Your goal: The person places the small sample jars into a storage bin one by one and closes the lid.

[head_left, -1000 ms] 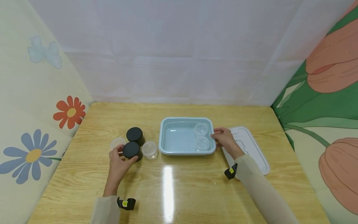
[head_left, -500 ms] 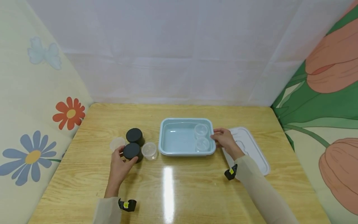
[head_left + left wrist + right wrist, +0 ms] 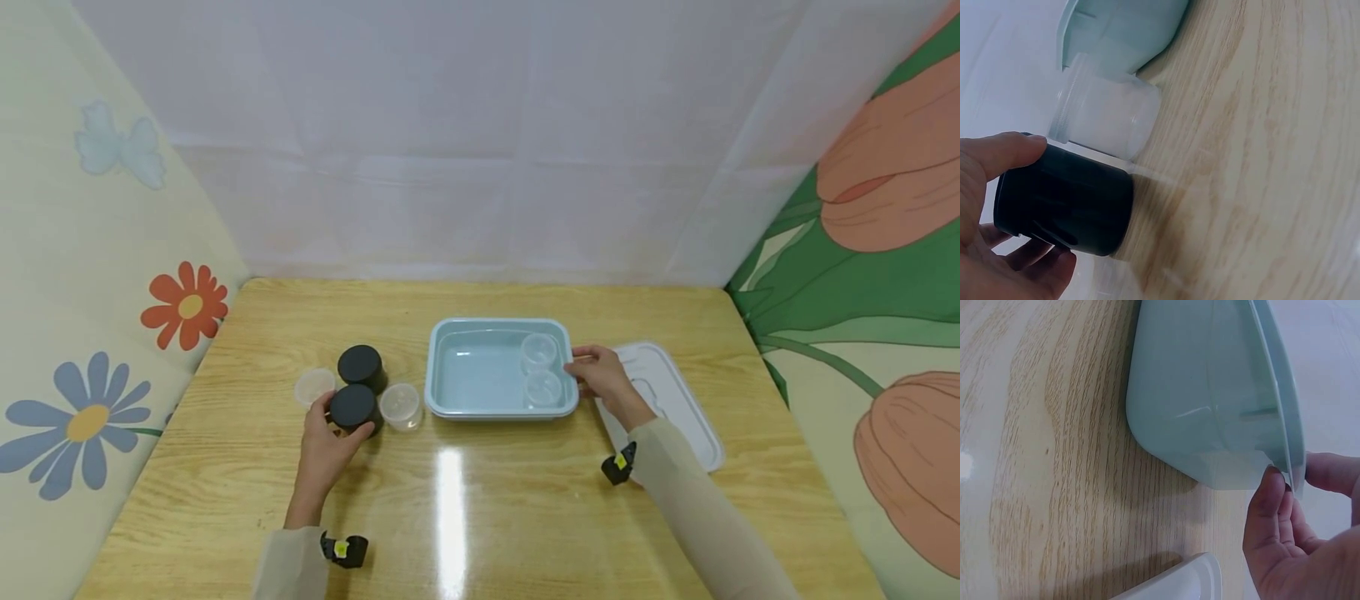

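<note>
The top edge of the left wrist view crops the pale blue container (image 3: 1125,34).

Blk round jar (image 3: 355,405), smooth-sided, upright, left of lt-blue tub (image 3: 480,371); tub's rect., open-top, rounded corners, on wood tbl (image 3: 540,517).

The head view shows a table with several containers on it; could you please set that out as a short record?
left hand: grips the near black jar
right hand: pinches the rim of the blue bin at its right end
blue bin: no lid on; two clear jars inside, at the right
far black jar: just behind the near one
loose clear jar: between near black jar and bin
clear round item: left of the black jars; jar or lid, unclear
white lid: on the table, right of the bin
</note>
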The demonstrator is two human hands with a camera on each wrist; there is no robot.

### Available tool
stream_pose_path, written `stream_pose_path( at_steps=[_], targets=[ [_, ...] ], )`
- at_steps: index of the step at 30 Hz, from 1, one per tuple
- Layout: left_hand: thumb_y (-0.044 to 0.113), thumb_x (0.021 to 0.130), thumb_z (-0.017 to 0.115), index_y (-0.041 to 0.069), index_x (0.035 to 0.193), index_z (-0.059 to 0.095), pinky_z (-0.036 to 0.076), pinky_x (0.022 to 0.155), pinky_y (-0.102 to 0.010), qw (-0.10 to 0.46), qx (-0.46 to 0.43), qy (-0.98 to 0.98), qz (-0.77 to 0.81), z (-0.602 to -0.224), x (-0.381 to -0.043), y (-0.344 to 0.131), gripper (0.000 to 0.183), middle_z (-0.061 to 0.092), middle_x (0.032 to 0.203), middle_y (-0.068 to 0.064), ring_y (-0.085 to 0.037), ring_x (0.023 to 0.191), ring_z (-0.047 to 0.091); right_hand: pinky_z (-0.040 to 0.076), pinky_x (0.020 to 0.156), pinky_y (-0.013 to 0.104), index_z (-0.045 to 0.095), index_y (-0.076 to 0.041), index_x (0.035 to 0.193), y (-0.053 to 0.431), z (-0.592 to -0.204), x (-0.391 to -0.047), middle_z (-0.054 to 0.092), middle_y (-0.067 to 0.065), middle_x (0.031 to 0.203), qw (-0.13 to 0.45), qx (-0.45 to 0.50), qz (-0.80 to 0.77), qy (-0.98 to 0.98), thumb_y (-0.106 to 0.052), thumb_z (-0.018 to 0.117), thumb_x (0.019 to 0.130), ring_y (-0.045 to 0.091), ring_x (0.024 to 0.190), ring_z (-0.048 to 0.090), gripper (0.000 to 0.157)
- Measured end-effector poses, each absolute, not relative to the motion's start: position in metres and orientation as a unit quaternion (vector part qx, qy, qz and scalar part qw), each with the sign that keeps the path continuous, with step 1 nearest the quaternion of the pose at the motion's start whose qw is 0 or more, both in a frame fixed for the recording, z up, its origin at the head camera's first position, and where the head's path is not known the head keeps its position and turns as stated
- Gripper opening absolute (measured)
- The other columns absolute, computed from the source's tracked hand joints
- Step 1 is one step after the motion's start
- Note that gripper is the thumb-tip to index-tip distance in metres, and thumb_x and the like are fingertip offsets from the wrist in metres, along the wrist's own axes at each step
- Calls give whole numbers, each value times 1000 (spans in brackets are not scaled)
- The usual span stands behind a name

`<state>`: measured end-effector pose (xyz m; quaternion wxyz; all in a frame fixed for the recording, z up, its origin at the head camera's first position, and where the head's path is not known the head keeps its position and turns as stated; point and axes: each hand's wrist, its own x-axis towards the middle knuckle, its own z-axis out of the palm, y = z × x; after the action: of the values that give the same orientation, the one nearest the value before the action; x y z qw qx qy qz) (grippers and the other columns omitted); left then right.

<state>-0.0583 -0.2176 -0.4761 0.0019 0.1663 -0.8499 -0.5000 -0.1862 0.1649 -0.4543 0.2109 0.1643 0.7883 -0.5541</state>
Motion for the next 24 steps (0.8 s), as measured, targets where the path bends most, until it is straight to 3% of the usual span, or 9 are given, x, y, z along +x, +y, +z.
stream_pose_path(
  at_steps=[24],
  targets=[
    [13,84,71,-5,143,24,38,94,-46,24,171,-853,-492,-463,-56,-217,77,33,137,-28,-37,118,39,53,67,26,47,-5,133,165,-454,-187,57,10,109,214,160,-556,787,-13,59,91,13,82,58,44]
  ],
)
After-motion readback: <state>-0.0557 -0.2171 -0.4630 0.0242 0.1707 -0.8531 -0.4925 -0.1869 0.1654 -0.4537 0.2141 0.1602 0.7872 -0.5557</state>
